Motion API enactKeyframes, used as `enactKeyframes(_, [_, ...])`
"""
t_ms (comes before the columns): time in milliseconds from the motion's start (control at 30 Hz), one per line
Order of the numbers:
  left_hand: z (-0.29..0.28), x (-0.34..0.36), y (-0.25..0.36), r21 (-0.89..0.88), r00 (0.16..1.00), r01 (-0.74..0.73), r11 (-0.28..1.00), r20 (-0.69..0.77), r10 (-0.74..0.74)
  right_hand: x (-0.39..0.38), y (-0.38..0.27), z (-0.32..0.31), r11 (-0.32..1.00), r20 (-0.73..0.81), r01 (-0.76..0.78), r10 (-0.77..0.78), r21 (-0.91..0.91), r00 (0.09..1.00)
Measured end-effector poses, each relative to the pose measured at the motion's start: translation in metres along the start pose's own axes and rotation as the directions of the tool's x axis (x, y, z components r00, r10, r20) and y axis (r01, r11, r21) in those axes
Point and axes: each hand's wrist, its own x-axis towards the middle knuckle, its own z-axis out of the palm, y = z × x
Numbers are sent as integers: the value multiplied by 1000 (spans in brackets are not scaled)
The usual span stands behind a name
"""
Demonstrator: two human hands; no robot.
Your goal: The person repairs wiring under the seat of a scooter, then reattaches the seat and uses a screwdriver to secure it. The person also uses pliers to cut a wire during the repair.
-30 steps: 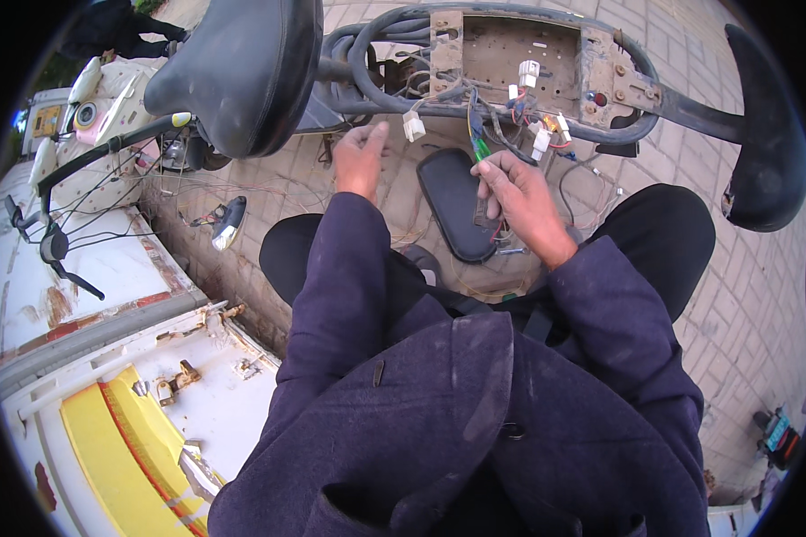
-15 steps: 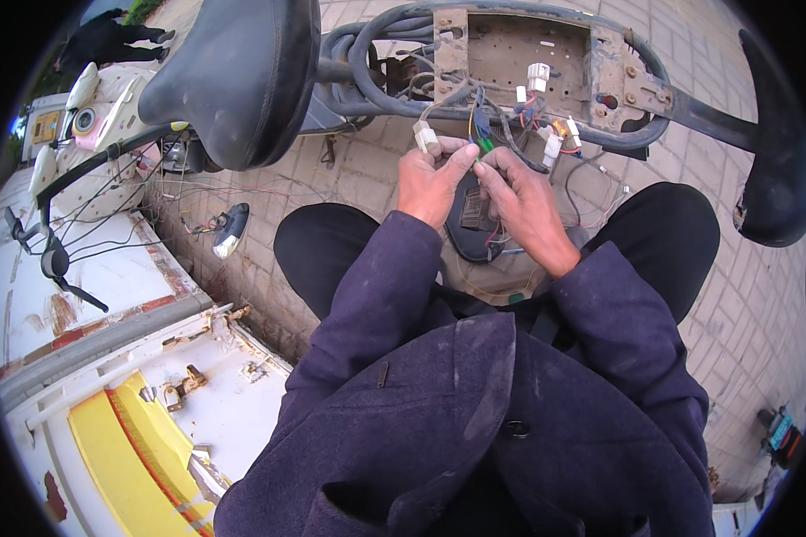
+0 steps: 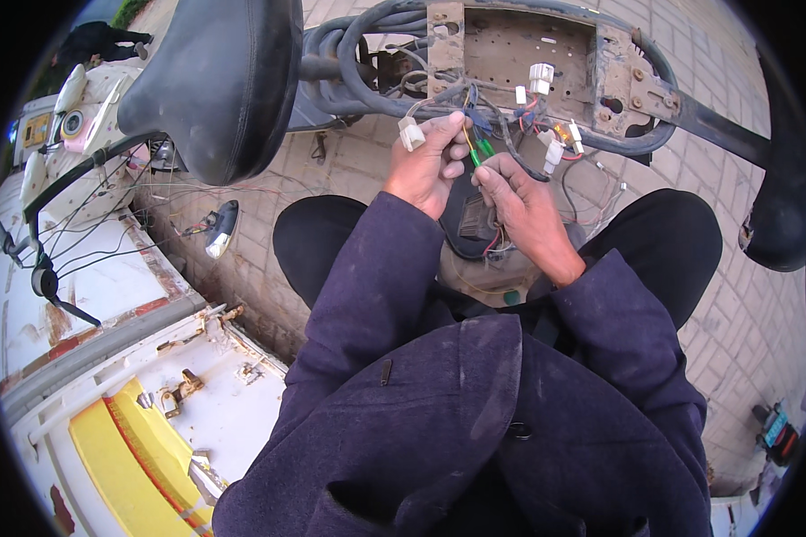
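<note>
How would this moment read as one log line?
left hand: near thin yellow wire | right hand: fingertips on green tubular connector | nearby: white boxy plastic plug, rusty brown metal tray

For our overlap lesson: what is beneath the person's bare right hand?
Beside its edge, part of a rounded black pad shows, overlapped by a dark ribbed rectangular block; whatever the right hand covers is hidden.

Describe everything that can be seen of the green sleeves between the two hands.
The green sleeves seem to be two small, narrow tubes, glossy and plastic-looking, slanting side by side near the metal frame. A yellow wire leads down to one. The right hand pinches its lower end; whether the left hand touches either is unclear.
</note>
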Motion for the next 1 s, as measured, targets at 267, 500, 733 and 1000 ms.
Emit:
enactKeyframes(267, [-8, -12, -16, 112, 995, -62, 992, -66, 70, 4, 9, 1, 994, 32, -14, 11, 111, 999])
enactKeyframes(500, [-24, -30, -38, 216, 991, -48, 975, 132, 19, 1, 6, -3, 975, 60, -117, 108, 190, 992])
enactKeyframes(733, [-26, -31, -42, 63, 986, 26, 998, 165, -36, -1, 6, 2, 994, -53, -33, 39, 107, 998])
enactKeyframes(1000, [-26, -29, -45, -51, 983, 97, 994, 164, -87, -4, 5, -1, 1000, -67, -12, 13, 21, 998])
